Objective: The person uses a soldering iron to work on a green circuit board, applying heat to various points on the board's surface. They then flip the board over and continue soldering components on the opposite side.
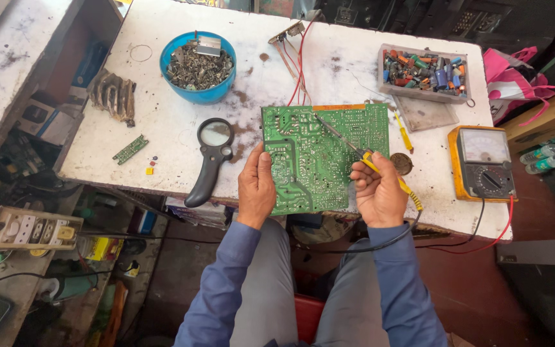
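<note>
A green circuit board [322, 154] lies solder side up near the front edge of the white worktable [162, 122]. My left hand [255, 186] grips the board's left edge, thumb on top. My right hand [378, 191] is closed around a yellow-handled soldering iron [361, 153]. Its metal tip rests on the board's upper middle. The iron's black cord runs down past my right wrist.
A black magnifying glass [212, 157] lies left of the board. A blue bowl of metal scrap [198, 66] and a tray of components [424, 72] sit at the back. An orange analog multimeter [483, 162] stands at the right, a small yellow screwdriver [404, 133] beside the board.
</note>
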